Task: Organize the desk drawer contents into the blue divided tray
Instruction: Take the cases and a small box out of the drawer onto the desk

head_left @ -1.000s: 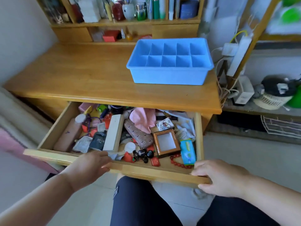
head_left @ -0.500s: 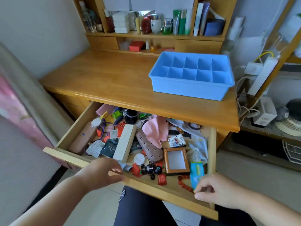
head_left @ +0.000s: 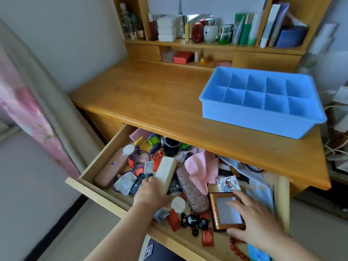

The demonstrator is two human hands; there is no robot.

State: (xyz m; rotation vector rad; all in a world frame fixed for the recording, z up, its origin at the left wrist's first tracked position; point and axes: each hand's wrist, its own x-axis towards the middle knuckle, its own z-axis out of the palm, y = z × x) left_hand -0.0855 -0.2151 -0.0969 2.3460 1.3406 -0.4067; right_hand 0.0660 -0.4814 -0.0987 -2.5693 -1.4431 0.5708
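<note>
One blue divided tray point(head_left: 261, 117) stands on the desk, split into ten compartments in two rows of five. One drawer point(head_left: 98, 193) is open, its small clutter too jumbled to count fully. In it lie one white box point(head_left: 165, 171), one pink cloth point(head_left: 201, 170), one brown framed mirror point(head_left: 226, 211) and two hands.
</note>
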